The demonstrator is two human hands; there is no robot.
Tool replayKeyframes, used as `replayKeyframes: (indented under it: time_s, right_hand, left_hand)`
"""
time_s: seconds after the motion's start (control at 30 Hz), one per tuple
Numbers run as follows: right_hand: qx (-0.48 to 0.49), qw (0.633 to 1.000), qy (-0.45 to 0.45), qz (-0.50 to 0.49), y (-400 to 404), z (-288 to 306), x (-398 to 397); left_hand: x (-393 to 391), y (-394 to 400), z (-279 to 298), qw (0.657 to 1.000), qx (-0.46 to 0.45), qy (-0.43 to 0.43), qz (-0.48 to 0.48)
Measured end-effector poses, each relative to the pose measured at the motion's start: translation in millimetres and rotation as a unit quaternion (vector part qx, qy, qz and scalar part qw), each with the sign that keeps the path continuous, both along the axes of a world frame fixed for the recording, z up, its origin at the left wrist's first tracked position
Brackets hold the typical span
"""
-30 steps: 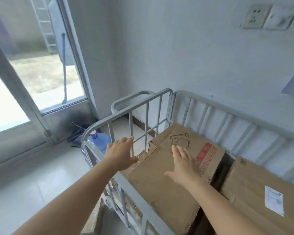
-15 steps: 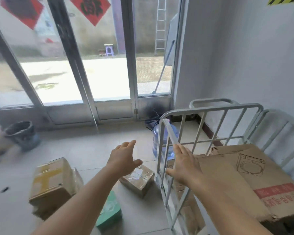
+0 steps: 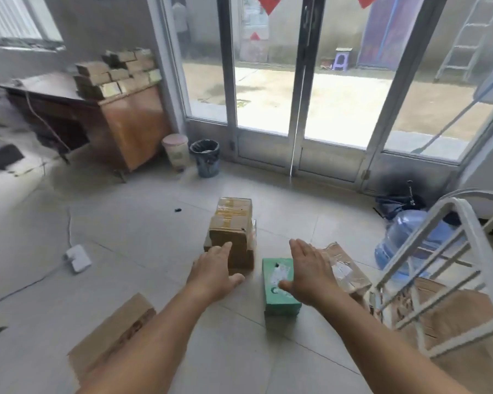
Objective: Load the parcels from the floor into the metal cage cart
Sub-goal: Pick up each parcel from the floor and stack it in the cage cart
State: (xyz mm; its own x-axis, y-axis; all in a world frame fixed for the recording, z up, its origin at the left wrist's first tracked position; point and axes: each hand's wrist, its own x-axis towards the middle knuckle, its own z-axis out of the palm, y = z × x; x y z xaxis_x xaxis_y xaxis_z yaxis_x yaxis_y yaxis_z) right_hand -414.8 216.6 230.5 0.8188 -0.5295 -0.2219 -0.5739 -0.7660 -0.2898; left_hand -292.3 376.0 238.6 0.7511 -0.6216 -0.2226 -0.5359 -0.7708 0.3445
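Note:
Several parcels lie on the tiled floor in front of me. A tall taped brown parcel stands in the middle, a green box just right of it, and a flat brown taped parcel further right. Another brown box lies at lower left. My left hand hovers open in front of the tall parcel. My right hand is stretched open above the green box. Neither hand holds anything. The metal cage cart stands at the right edge with cardboard boxes inside.
A blue water jug stands beside the cart. A black bin and a pale bin stand by the glass doors. A wooden desk carries stacked small boxes at the left. A white power strip lies on the floor.
My view has swung left from the cart and its loaded boxes to the floor. Both hands left the cart rail and now reach out over the parcels on the floor.

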Motion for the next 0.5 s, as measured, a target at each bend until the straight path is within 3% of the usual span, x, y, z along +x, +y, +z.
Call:
replayKeyframes:
  time_s: [0.3, 0.5]
  right_hand:
    - [0.009, 0.988, 0.041, 0.146, 189.3, -37.0, 77.3]
    - [0.013, 0.969, 0.082, 0.231, 268.1, -76.1, 108.5]
  left_hand:
    - [25.9, 221.0, -35.1, 0.987, 0.05, 0.022, 0.15]
    - [30.4, 328.7, -76.0, 0.963, 0.112, 0.056, 0.24]
